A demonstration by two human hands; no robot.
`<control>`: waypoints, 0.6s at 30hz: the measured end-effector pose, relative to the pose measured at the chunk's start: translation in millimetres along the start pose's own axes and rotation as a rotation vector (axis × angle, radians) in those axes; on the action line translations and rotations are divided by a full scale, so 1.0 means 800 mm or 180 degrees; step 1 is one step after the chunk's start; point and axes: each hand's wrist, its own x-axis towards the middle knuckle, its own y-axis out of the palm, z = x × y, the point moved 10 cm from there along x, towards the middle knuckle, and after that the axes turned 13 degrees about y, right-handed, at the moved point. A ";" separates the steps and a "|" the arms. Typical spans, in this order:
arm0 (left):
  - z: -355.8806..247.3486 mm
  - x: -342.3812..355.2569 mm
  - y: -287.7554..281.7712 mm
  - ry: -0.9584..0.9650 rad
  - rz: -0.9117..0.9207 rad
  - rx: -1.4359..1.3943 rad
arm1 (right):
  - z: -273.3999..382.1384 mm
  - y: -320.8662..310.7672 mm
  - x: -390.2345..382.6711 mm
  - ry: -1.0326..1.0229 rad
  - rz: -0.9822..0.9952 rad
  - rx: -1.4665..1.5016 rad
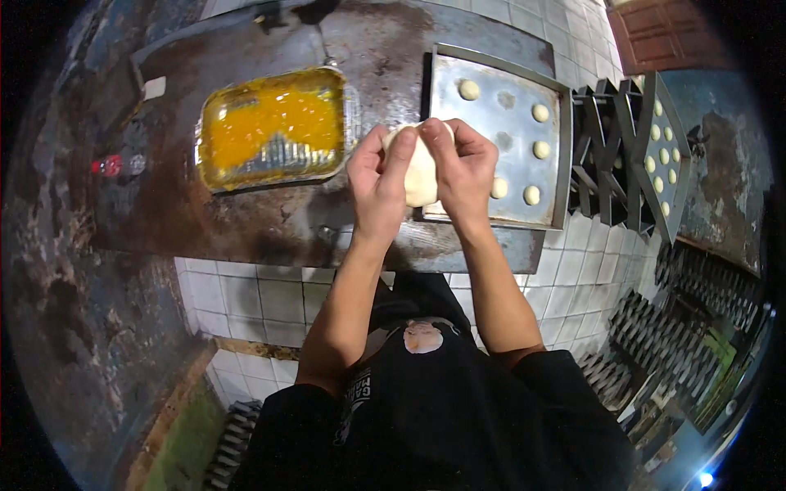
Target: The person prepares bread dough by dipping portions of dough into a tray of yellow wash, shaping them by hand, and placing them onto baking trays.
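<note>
I'm watching the left hand (379,182) and right hand (467,174) gripping a pale dough lump (422,178) from either side (probably keeping something so soft from sagging), holding it above the tabletop (389,86), near the metal tray (566,155).

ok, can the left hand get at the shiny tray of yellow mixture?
Likely yes: the shiny tray sits just left of the left hand, with nothing visible between. But that hand holds dough with the right hand, so it would probably have to let go first.
</note>
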 end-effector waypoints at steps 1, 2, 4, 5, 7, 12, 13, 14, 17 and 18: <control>-0.017 0.002 -0.021 0.0029 -0.0162 0.0207 | 0.000 0.017 -0.001 0.0068 0.0094 -0.0055; -0.030 0.005 -0.036 0.0058 -0.0191 0.0208 | -0.001 0.031 -0.005 0.0247 0.0167 -0.0367; -0.055 0.005 -0.092 0.0089 -0.0927 0.0034 | 0.004 0.080 -0.018 0.0343 0.0398 -0.0473; -0.069 0.008 -0.106 0.0100 -0.0958 0.0041 | 0.007 0.105 -0.024 0.0425 0.0582 -0.0568; -0.089 0.007 -0.131 -0.0105 -0.1161 -0.0432 | 0.023 0.150 -0.046 0.0465 0.0968 -0.0564; -0.080 -0.048 -0.194 0.0610 0.0443 0.0657 | -0.017 0.227 -0.072 0.0172 0.1554 -0.2914; -0.092 -0.048 -0.209 0.0766 0.0830 0.1509 | -0.049 0.214 -0.062 0.1072 0.1394 -0.3099; -0.095 -0.055 -0.236 0.0715 0.0781 0.1727 | -0.094 0.201 -0.049 0.1088 0.1299 -0.3330; -0.123 -0.055 -0.290 0.0564 0.0681 0.2551 | -0.241 0.172 -0.042 0.0051 0.1338 -0.4262; -0.124 -0.057 -0.307 0.0470 0.1052 0.3202 | -0.305 0.159 -0.058 0.0044 0.1530 -0.4959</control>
